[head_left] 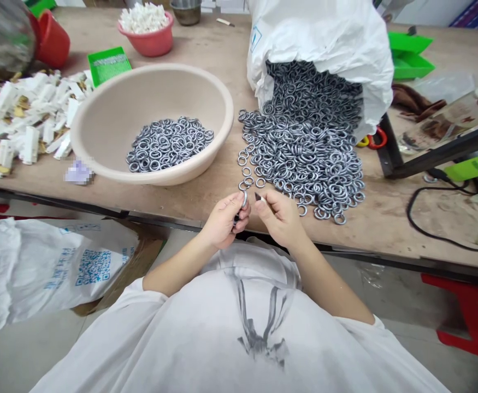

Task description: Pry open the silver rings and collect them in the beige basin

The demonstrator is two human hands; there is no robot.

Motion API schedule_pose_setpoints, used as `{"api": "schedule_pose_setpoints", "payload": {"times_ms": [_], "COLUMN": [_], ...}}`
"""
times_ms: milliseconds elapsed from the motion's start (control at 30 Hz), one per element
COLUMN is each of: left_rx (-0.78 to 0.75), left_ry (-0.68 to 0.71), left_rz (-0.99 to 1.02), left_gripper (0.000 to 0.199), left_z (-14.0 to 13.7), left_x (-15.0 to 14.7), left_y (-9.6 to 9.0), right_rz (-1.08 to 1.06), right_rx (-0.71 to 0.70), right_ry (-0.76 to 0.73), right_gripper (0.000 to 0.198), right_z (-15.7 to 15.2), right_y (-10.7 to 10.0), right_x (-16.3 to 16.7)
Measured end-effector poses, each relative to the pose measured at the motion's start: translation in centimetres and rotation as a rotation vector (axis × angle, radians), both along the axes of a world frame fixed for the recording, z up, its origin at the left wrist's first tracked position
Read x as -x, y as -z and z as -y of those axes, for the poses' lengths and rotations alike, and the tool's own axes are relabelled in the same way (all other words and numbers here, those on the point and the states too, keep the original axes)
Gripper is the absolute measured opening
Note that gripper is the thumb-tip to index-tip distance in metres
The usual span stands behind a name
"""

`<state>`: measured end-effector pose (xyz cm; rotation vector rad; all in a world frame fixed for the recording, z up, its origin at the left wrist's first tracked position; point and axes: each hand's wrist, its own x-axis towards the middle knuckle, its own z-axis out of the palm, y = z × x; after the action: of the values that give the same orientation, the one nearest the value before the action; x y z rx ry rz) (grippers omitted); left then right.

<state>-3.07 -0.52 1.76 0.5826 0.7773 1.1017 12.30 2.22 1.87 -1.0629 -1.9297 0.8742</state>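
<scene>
My left hand [223, 221] is closed, pinching a grey metal ring [245, 198] upright between thumb and fingers. Something dark, perhaps more rings, shows among its curled lower fingers. Just to the right, my right hand [280, 217] grips a small tool with a dark pointed tip [257, 196]; most of it is hidden in the fingers, so its kind is unclear. The tip points at the ring, with a small gap between. Beyond my hands lies a heap of grey rings [304, 158], spilling from a white sack [324, 33]. More rings lie inside a beige basin [99, 117].
White plastic parts [29, 142] are piled at the left. A red bowl of white pieces [151, 41] and a green tray [108, 64] stand behind the basin. At the right are a dark metal frame [447, 147] and a black cable [414, 218]. The table's front edge runs below my hands.
</scene>
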Motion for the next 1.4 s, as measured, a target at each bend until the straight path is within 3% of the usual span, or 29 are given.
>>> {"api": "schedule_pose_setpoints", "payload": {"times_ms": [133,300,433,600,700,833,967,1100,1233,1333,1400], "left_rx": [0.037,0.056,0.018,-0.069,-0.025,0.035,0.053,0.075,0.058,0.059,0.086], "left_ry": [-0.017,-0.017,0.014,0.192,0.128,0.043,0.008,-0.020,-0.026,-0.039,-0.028], "left_rz": [-0.003,-0.009,-0.016,-0.010,-0.018,-0.044,-0.033,0.028,0.082,0.031,-0.007], "left_gripper": [0.049,0.050,0.049,0.051,0.049,0.040,0.033,0.033,0.043,0.049,0.048], "left_z": [0.1,0.0,0.2,1.2,1.0,0.3,0.0,-0.2,-0.6,-0.7,-0.7], "left_x": [-0.1,-0.1,0.1,-0.1,0.2,1.1,1.6,2.0,2.0,1.6,1.1], "left_y": [-0.1,-0.2,-0.1,-0.3,-0.3,-0.1,0.1,0.1,0.1,0.2,0.2], "right_rz": [0.162,0.208,0.186,0.108,0.099,0.402,0.835,0.959,0.753,0.351,0.076], "right_rx": [-0.099,-0.135,-0.064,0.091,0.123,0.008,-0.002,-0.012,-0.040,-0.036,0.067], "right_ry": [-0.072,-0.085,-0.096,0.084,0.129,0.216,0.287,0.297,0.304,0.237,0.111], "right_gripper": [0.043,0.043,0.046,0.051,0.050,0.031,0.032,0.030,0.024,0.029,0.038], "right_z": [0.7,0.9,0.4,-1.6,-2.5,-3.5,-4.6,-4.9,-4.7,-4.1,-3.5], "right_y": [-0.8,-1.2,-0.8,0.7,1.0,0.7,0.7,1.2,1.5,1.3,1.0], "right_x": [0.0,0.3,0.1,-1.0,-1.2,-0.3,1.0,1.3,0.5,0.0,0.0]}}
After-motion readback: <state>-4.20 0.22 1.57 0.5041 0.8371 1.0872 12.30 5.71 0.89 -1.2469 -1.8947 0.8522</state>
